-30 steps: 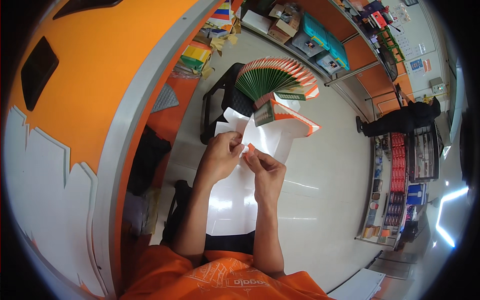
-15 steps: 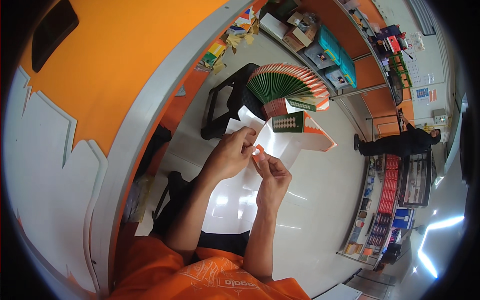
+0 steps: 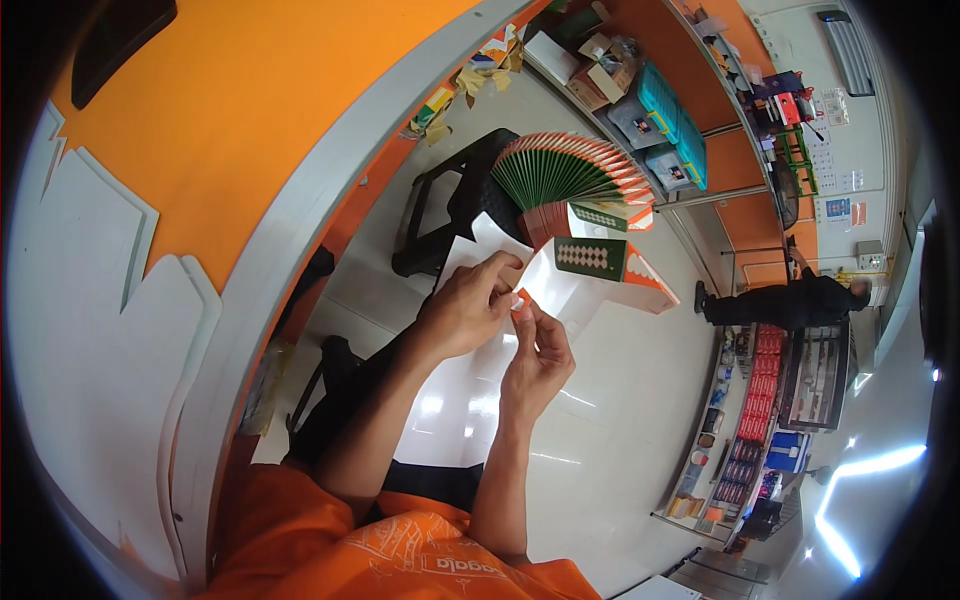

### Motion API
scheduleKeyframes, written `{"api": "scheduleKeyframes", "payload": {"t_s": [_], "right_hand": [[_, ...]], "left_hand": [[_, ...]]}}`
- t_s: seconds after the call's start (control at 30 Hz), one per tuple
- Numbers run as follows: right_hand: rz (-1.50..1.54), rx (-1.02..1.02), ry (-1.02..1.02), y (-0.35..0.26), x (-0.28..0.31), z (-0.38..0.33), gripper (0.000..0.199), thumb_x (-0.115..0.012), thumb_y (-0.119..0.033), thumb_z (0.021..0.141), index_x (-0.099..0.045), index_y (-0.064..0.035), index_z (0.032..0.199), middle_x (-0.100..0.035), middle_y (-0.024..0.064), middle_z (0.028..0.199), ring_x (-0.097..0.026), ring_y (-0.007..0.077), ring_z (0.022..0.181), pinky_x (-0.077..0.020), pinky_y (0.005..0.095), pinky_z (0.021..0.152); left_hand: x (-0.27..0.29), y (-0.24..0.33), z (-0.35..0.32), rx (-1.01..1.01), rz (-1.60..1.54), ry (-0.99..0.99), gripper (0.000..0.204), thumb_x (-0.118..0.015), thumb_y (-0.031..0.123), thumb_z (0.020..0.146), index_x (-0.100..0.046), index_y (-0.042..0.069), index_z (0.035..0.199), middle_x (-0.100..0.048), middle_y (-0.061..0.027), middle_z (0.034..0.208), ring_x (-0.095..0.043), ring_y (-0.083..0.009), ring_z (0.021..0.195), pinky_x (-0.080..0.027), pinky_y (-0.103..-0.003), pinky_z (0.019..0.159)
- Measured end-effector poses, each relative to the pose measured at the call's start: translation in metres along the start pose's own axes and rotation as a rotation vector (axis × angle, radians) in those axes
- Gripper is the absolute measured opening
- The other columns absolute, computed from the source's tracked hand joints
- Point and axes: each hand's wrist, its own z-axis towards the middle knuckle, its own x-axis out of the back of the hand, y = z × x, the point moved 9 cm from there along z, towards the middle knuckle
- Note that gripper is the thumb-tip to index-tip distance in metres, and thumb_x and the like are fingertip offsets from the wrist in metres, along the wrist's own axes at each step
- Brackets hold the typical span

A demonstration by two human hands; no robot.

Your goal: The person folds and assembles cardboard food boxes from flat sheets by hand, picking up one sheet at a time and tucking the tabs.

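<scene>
A large glossy white cardboard sheet (image 3: 440, 415) lies across my lap. Its far end is folded up, showing a green panel (image 3: 590, 257) with pale diamonds and an orange-edged side. Above the sheet, my left hand (image 3: 462, 312) and my right hand (image 3: 538, 362) meet fingertip to fingertip at a small orange-and-white tab (image 3: 521, 300). The right thumb and fingers pinch it from the near side, the left fingers from the other. I cannot tell whether the tab is joined to the sheet.
Beyond the sheet, a fanned stack of green and orange folded cardboard pieces (image 3: 560, 170) rests by a black stool (image 3: 478, 185). An orange table with a metal edge (image 3: 310, 190) runs along my left, bearing white cut-out boards (image 3: 110, 390). A person in dark clothes (image 3: 775, 300) stands far right.
Both hands stay at the tab, with the right hand shifted slightly left. My view has turned a little, and the distant person has an arm raised toward the shelf.
</scene>
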Motion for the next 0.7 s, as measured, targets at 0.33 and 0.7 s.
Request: {"api": "scheduleKeyframes", "payload": {"t_s": [0.33,0.7], "right_hand": [[0.250,-0.059,-0.106,0.006,0.001,0.006,0.021,-0.064,-0.007,0.097,-0.068,0.0112,0.107,-0.071,0.0156,0.101,-0.069,0.0180,0.093,-0.0596,0.0323,0.088],[0.223,-0.255,-0.220,0.024,0.007,0.011,0.020,-0.072,-0.010,0.091,-0.072,0.0078,0.100,-0.063,0.0197,0.126,-0.066,0.0234,0.105,-0.0600,0.0354,0.087]], "left_hand": [[-0.003,0.003,0.001,-0.005,-0.114,-0.058,0.036,-0.061,0.003,0.093,-0.051,0.004,0.127,-0.072,-0.0157,0.090,-0.071,-0.0255,0.085,-0.053,-0.038,0.080],[-0.013,0.009,0.000,-0.126,-0.050,-0.076,0.034,-0.059,0.000,0.089,-0.057,0.001,0.123,-0.072,-0.0175,0.093,-0.072,-0.0244,0.084,-0.055,-0.036,0.077]]}}
